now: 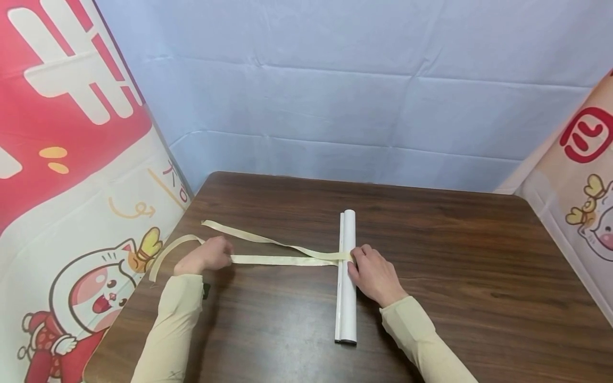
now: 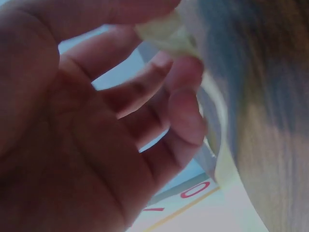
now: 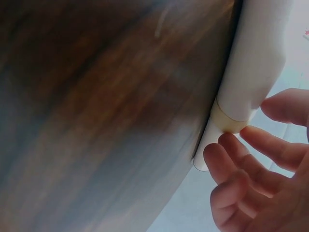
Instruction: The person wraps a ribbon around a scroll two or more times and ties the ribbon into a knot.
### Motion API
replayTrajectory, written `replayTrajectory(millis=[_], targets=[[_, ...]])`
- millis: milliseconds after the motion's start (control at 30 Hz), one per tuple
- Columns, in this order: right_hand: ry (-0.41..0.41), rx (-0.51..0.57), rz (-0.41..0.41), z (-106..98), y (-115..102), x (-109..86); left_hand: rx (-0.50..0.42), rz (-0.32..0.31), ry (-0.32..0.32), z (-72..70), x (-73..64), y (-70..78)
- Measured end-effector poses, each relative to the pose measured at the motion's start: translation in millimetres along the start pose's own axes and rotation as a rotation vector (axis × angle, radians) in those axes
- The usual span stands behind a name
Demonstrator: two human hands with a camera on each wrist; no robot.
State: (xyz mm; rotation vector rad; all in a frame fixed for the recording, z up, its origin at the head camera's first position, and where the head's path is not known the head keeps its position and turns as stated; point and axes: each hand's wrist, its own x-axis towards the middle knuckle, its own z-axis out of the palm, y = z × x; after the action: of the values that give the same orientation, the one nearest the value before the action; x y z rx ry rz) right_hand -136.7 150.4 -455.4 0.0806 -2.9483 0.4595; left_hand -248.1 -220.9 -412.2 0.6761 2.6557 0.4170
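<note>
A white roll (image 1: 350,303), perhaps a scroll, lies lengthwise on the table, a thin white rod along its left side. Pale yellow ribbon (image 1: 282,260) crosses and wraps its middle. One tail (image 1: 254,236) trails loosely to the upper left. My left hand (image 1: 208,256) pinches the other length between thumb and index finger; that end curves beyond the hand toward the table's left edge. In the left wrist view the other fingers are loosely bent around no object. My right hand (image 1: 375,274) rests its fingertips (image 3: 229,140) against the roll's right side, touching the ribbon band (image 3: 227,121).
The brown wooden table (image 1: 455,255) has rounded corners. A pale blue cloth (image 1: 335,106) hangs behind it. Printed cartoon banners stand at the left (image 1: 96,223) and right (image 1: 589,213), close to the table's sides.
</note>
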Motion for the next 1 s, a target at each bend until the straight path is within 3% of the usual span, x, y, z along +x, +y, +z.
replayTrajectory(millis=[200,500,733,867,1000], targets=[[0.0,-0.002,-0.004,0,0,-0.5,-0.072,-0.036,-0.097,-7.1,-5.1,2.6],[-0.009,-0.005,-0.006,-2,0,-0.5,-0.253,0.036,-0.198,-15.3,-15.3,-0.3],[-0.03,-0.007,-0.002,-4,0,0.6,-0.31,0.069,-0.179,-23.1,-22.9,-0.1],[-0.034,-0.014,-0.001,-5,-1,1.1,-0.408,0.088,-0.186,-26.4,-23.1,2.4],[-0.041,-0.02,-0.002,-5,-1,0.9,-0.513,0.153,-0.18,-31.6,-23.2,5.7]])
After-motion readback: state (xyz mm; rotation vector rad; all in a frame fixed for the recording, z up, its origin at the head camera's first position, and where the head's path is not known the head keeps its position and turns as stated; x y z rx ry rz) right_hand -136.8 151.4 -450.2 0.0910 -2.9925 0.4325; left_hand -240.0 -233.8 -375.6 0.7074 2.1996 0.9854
